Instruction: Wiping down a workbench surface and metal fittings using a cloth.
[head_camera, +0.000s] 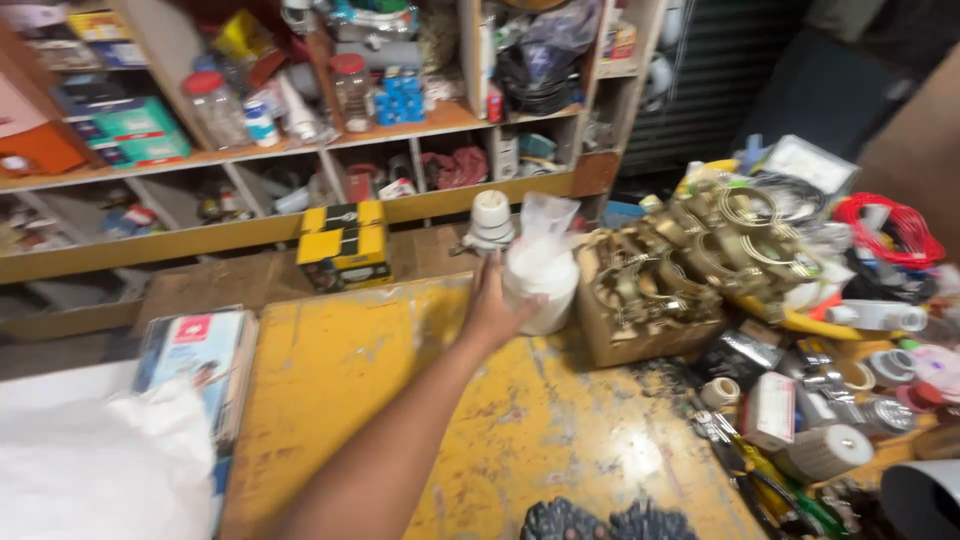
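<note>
My left hand (495, 308) reaches across the worn yellow table (380, 400) and grips the left side of a clear plastic bag filled with white material (542, 275). The bag stands upright with its open top sticking up. Just behind my fingers stands a small white round fitting (491, 220). My right hand is out of view.
An open cardboard box of metal clamps (645, 295) sits right of the bag, beside a heap of hardware, tape rolls and a red wire coil (888, 225). A yellow-and-black box (345, 243) stands at the table's back edge. Booklets (195, 355) lie left. Cluttered wooden shelves (300, 150) stand behind.
</note>
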